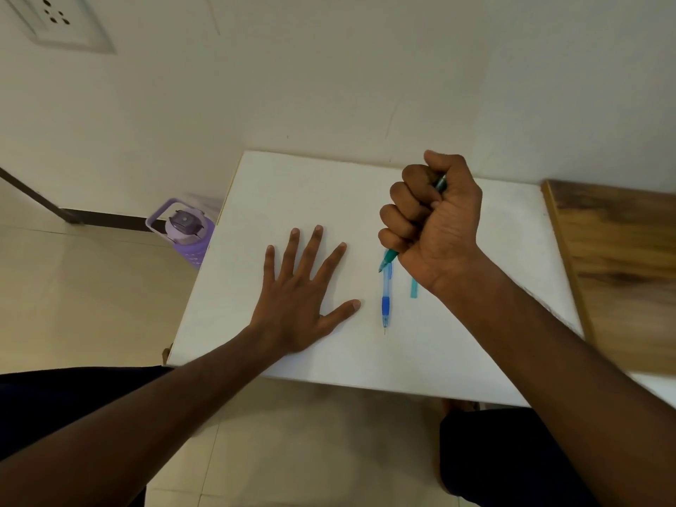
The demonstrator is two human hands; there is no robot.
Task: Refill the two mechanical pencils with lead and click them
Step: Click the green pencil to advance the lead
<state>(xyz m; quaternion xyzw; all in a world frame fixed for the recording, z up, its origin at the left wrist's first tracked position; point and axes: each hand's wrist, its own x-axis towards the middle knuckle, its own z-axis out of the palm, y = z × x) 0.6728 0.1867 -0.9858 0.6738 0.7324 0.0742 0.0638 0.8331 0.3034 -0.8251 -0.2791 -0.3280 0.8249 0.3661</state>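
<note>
My right hand [435,221] is closed in a fist around a teal mechanical pencil [388,258]; its tip points down-left, its top end shows above the thumb. A blue mechanical pencil [386,298] lies on the white table [292,184] just below that tip, with a thin lead sticking out of its near end. A small teal lead case [414,289] lies to its right, partly hidden under my right wrist. My left hand [307,290] rests flat on the table, fingers spread, left of the blue pencil and holding nothing.
A purple water bottle [186,232] stands on the floor by the table's left edge. A wooden surface [618,258] adjoins the table on the right. A wall runs right behind the table, with a socket [55,20] at upper left.
</note>
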